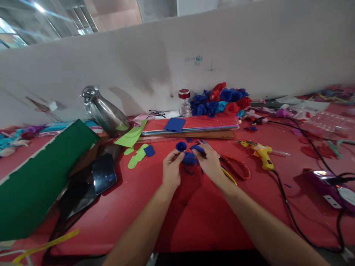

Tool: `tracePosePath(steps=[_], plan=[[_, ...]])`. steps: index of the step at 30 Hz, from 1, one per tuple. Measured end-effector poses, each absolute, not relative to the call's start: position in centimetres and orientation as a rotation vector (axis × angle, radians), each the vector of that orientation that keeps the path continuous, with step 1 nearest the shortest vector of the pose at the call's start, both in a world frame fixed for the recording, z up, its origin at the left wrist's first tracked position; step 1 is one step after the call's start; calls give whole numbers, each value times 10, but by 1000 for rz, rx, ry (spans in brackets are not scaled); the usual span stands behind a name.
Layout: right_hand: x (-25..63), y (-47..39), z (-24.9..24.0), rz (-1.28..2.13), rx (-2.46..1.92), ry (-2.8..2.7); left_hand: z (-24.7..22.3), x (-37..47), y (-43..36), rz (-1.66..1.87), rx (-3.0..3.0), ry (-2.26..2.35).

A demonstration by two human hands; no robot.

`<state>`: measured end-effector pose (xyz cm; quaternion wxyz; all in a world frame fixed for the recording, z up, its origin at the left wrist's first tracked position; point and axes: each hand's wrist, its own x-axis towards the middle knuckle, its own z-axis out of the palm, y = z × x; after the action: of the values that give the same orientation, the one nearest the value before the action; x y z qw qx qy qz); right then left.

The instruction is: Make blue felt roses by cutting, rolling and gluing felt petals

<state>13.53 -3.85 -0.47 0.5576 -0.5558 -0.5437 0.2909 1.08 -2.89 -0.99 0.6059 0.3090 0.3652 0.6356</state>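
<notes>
Between the thumb and fingers of my left hand (172,164) is a small rolled blue flower (181,146), its spiral centre facing up. My right hand (210,160) pinches a curved blue petal (196,148) just to the right of the flower, apart from it. Below and between the hands, blue pieces (189,158) lie on the red table (177,221). Red-handled scissors (237,167) rest under and beside my right hand, with a yellow handle (229,176) of another tool next to them.
A yellow glue gun (262,153) lies to the right, its cord trailing past a purple power box (330,188). At the back stand finished flowers (219,101), a jar (184,102) and a steel jug (107,112). A phone (104,173) and green board (47,181) are left.
</notes>
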Motion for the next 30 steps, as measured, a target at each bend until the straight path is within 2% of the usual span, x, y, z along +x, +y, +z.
tracePosePath(steps=[8,19,30], plan=[[129,-41,1,1050,-1177,-1080,-7,9,-29,1389,667,861],[132,-37,-6,963,-1289,-1007,-7,9,-30,1343,721,845],[129,-41,4,1051,-1269,-996,-5,10,-31,1327,711,852]])
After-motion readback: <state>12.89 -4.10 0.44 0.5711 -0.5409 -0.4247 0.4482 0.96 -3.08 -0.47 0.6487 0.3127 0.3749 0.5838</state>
